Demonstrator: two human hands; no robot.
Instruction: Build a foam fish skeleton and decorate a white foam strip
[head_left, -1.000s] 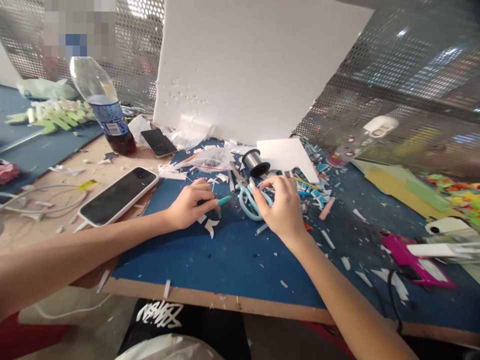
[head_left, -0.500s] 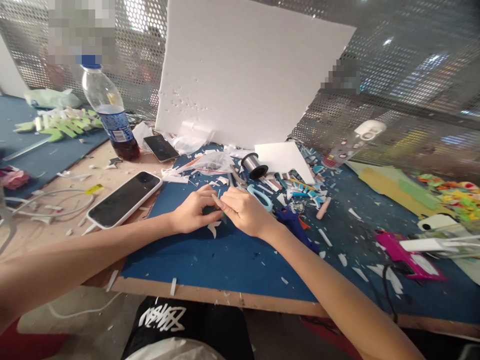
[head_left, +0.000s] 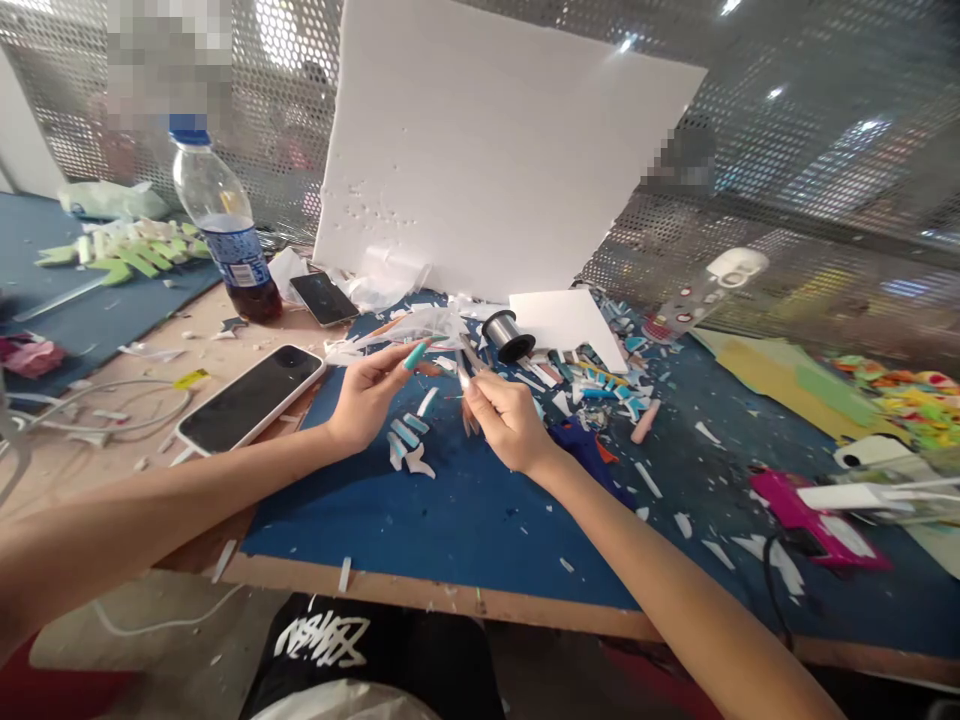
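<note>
Over the blue mat (head_left: 450, 520), my left hand (head_left: 364, 400) pinches a small teal piece (head_left: 415, 355) between thumb and fingers. My right hand (head_left: 506, 415) is closed, with a thin pale, pointed thing (head_left: 463, 372) at its fingertips; its kind is unclear. The two hands are slightly apart. Below and between them lie several blue-and-white foam strips (head_left: 407, 432) and a curved white scrap (head_left: 420, 462). A bit of a light blue handle (head_left: 538, 410) shows behind my right hand, the rest hidden.
A spool of thin wire (head_left: 508, 336), a white sheet (head_left: 566, 320) and foam scraps lie beyond my hands. Left are a phone (head_left: 251, 398) and a bottle (head_left: 232, 245). A dark blue piece (head_left: 589, 455) and a magenta device (head_left: 817, 515) lie right. A white board (head_left: 480, 140) stands behind.
My hands have moved apart from each other, the left one to the left and the right one slightly rightward. The blue-and-white strips between them have come into view.
</note>
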